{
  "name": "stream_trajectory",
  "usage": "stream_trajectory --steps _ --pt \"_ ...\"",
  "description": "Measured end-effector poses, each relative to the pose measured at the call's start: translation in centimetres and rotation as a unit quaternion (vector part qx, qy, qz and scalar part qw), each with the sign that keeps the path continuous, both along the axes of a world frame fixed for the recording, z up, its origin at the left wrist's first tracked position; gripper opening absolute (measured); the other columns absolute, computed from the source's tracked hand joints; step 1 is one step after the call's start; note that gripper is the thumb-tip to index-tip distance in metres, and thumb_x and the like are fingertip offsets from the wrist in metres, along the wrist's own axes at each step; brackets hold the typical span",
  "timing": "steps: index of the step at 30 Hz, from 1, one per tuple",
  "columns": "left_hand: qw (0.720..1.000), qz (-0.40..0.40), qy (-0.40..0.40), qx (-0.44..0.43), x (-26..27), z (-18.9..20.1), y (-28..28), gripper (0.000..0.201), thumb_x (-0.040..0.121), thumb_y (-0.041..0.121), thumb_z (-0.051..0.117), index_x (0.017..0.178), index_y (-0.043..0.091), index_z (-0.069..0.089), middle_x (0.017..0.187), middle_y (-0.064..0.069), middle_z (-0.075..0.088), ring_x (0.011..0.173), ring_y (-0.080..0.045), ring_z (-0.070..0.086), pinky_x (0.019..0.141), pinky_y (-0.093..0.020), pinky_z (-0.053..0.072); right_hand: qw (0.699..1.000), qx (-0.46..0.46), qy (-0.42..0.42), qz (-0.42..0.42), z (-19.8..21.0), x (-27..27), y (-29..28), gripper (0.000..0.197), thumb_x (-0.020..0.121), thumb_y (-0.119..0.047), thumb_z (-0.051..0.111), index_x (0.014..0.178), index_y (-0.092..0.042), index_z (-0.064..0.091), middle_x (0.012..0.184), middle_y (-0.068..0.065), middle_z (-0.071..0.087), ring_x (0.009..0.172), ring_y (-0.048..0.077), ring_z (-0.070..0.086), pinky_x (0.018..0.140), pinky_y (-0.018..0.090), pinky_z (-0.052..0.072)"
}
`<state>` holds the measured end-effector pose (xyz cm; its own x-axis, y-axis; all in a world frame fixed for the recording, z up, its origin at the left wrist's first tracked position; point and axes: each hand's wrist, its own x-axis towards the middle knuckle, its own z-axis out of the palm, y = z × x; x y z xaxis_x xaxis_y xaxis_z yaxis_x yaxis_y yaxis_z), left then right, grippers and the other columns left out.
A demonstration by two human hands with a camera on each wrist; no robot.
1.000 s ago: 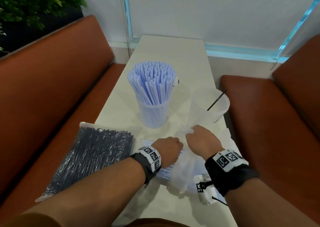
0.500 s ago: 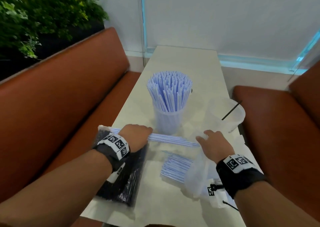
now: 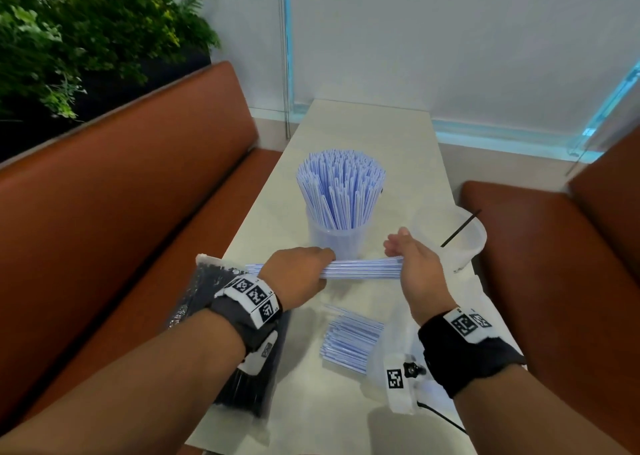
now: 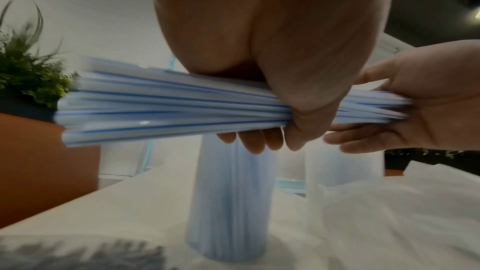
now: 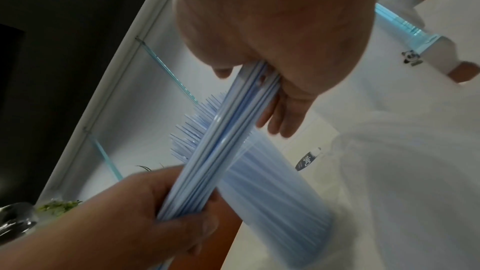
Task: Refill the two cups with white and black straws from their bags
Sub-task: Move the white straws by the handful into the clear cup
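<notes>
Black straws fill the bag (image 3: 221,323) lying unopened, as far as can be seen, at the table's (image 3: 367,132) left edge, partly under the left forearm, so that half of the refill looks not yet begun. Just right of it, the left hand (image 3: 298,278) is curled round one end of a bundle of white straws (image 3: 363,269), held level above the table. Behind the bundle stands the cup (image 3: 337,243) already packed with upright white straws, close enough that the bundle can be tipped straight in. At the bundle's other end, the right hand (image 3: 412,264) has its palm against the straw tips and its fingers (image 4: 345,141) extended rather than wrapped, probably to square the ends before they go into the cup. More white straws (image 3: 349,343) lie loose on the table below, beside their clear bag (image 3: 388,361). Furthest right, the second cup (image 3: 460,243) holds just one black straw (image 3: 460,229), so it still awaits its fill.
</notes>
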<state>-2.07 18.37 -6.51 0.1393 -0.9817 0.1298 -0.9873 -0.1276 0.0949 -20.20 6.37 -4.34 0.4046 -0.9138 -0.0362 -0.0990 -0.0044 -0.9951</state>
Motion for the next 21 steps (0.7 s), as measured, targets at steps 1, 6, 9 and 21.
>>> stream_trajectory --steps 1,6,9,21 --pt "1.000 -0.008 0.006 -0.004 -0.7 0.1 -0.3 0.019 0.089 0.031 0.058 0.106 0.024 0.052 0.096 0.002 0.063 0.081 -0.025 0.062 0.060 -0.031 0.037 1.000 0.004 0.016 0.026 -0.1 0.1 0.2 0.035 0.103 -0.043 0.051 0.091 -0.021 0.075 0.097 0.003 0.077 0.093 0.014 0.071 0.081 0.025 0.049" --pt "0.998 -0.019 0.057 -0.026 -3.1 1.1 -1.7 0.020 0.090 0.028 0.058 0.109 0.025 0.055 0.088 0.004 0.059 0.078 -0.024 0.062 0.059 -0.029 0.034 0.996 0.075 -0.035 0.032 -0.1 0.5 0.6 0.044 0.101 -0.049 0.052 0.095 -0.013 0.077 0.094 0.005 0.078 0.092 0.015 0.074 0.086 0.033 0.056" --pt "0.967 0.028 0.234 -0.100 -2.4 3.2 -1.9 0.013 0.092 0.029 0.063 0.104 0.027 0.058 0.082 0.010 0.057 0.075 -0.018 0.062 0.057 -0.027 0.038 0.969 0.209 -0.130 -0.010 0.0 -0.3 -0.4 0.055 0.100 -0.058 0.047 0.104 -0.008 0.071 0.100 0.010 0.078 0.096 0.020 0.075 0.084 0.034 0.056" --pt "0.532 0.019 0.751 -0.391 -6.4 9.0 -4.4 0.027 0.089 -0.001 0.067 0.080 0.025 0.067 0.073 -0.001 0.060 0.065 -0.021 0.060 0.076 -0.041 0.054 0.873 0.413 -0.251 0.065 0.2 0.6 1.7 0.082 0.097 -0.067 0.043 0.130 0.007 0.059 0.119 0.024 0.070 0.111 0.038 0.068 0.093 0.050 0.058"
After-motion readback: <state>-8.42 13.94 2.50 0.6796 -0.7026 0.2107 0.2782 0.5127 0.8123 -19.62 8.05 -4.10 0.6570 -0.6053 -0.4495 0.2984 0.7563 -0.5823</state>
